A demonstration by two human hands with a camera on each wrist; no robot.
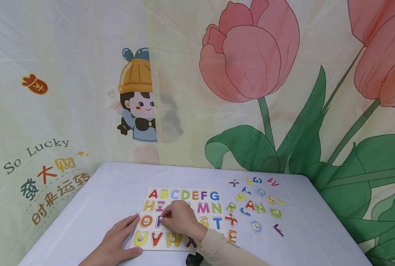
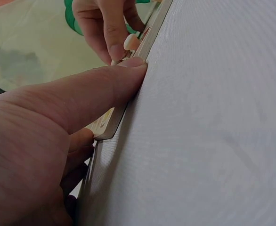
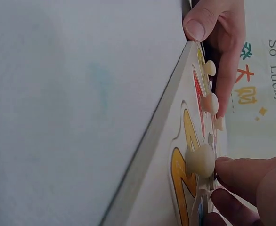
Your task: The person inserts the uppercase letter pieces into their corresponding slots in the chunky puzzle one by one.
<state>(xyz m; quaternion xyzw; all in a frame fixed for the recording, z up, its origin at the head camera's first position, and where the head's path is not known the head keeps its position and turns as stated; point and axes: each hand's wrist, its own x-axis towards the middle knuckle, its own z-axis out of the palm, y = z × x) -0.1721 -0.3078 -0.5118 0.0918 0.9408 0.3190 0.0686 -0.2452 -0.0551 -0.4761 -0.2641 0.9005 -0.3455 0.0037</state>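
A wooden alphabet puzzle board point(image 1: 162, 248) lies on the table. My right hand point(image 1: 182, 220) pinches a purple letter P piece point(image 1: 157, 221) between thumb and fingers, at its spot in the third row. Part of that row and the one above is hidden behind the hand. At the board's lower left corner, my left hand point(image 1: 114, 240) rests with its thumb along the near edge and its fingers by the left edge. In the right wrist view, the knobbed yellow W point(image 3: 178, 172) sits close to the pinching fingers. Pieces O point(image 1: 146, 221), U point(image 1: 140, 239) and V point(image 1: 156, 239) have knobs.
Loose letter pieces lie scattered right of the board, among them a red A point(image 1: 249, 205), an orange E point(image 1: 232, 236) and a purple F point(image 1: 278, 230). A printed cloth point(image 1: 184, 147) with tulips hangs behind the white table point(image 1: 310, 236).
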